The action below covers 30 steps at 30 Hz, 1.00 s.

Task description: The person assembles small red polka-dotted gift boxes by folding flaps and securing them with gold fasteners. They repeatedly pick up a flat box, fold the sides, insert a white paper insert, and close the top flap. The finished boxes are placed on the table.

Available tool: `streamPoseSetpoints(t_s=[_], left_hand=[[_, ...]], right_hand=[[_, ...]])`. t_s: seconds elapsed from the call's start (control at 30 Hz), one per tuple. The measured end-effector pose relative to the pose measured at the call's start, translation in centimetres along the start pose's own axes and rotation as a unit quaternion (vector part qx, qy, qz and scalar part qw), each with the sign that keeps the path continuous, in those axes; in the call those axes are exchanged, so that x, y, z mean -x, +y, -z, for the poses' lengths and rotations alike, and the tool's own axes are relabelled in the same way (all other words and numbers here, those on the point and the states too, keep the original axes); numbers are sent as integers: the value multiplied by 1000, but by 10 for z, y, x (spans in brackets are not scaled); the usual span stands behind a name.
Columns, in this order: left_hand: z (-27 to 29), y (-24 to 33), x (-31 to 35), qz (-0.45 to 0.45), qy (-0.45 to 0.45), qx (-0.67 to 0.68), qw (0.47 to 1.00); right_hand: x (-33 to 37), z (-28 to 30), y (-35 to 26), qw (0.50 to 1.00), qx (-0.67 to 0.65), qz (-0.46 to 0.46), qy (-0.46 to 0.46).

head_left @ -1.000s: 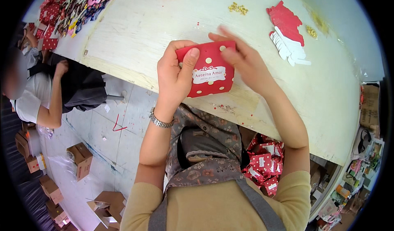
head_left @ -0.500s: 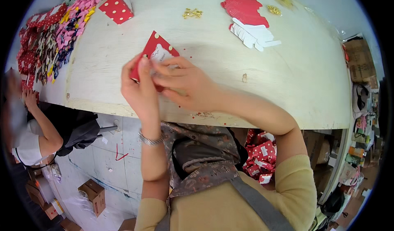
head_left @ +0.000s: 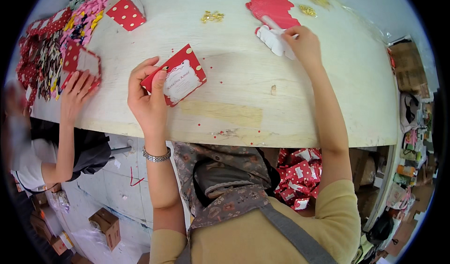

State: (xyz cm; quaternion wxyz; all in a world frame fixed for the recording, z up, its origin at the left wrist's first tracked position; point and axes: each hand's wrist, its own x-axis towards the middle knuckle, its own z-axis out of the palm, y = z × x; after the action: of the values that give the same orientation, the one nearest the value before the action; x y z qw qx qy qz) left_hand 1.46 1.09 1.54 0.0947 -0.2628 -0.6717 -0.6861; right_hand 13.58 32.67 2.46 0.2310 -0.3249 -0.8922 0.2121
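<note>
My left hand (head_left: 150, 90) grips a red card packet (head_left: 197, 74) with cream dots, thumb on its front. A white label (head_left: 182, 83) with a wavy edge covers much of that side. The packet is tilted just above the table. At the far right, my right hand (head_left: 302, 44) pinches a pale paper strip (head_left: 271, 22), which is slightly blurred. Under and beside those fingers lies a fanned stack of white paper pieces (head_left: 272, 40). Flat red cutouts (head_left: 269, 6) lie just beyond the stack.
Gold fasteners (head_left: 212, 16) and a second gold heap (head_left: 307, 10) lie at the back. A dotted box (head_left: 126, 13) stands far left near colourful bows (head_left: 89, 6). A co-worker's hand (head_left: 77, 93) holds another dotted packet (head_left: 83, 60). Dotted packets (head_left: 300, 175) fill a space below the table edge.
My right hand has left the packet and reached far right to the white pieces. My left hand keeps the packet, its label now uncovered. The co-worker's hand has moved onto the table with a packet.
</note>
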Motion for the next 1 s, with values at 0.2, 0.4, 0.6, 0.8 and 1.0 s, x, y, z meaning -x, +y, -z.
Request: streamPoseSetpoints(t_s=[0.2, 0.4, 0.6, 0.8, 1.0], left_hand=[[6, -6, -2, 16, -13, -43, 999], [7, 0, -2, 29, -52, 8, 998], [15, 4, -8, 68, -92, 20, 993], [19, 2, -9, 41, -103, -41, 993], [12, -4, -1, -77, -33, -94, 992]], right_hand=[[47, 9, -100, 927, -346, 69, -124], [60, -23, -165, 858, -432, 124, -248], [59, -29, -180, 895, -348, 243, -140], [63, -50, -167, 886, -324, 329, -32], [-9, -63, -126, 933, -332, 138, -29]])
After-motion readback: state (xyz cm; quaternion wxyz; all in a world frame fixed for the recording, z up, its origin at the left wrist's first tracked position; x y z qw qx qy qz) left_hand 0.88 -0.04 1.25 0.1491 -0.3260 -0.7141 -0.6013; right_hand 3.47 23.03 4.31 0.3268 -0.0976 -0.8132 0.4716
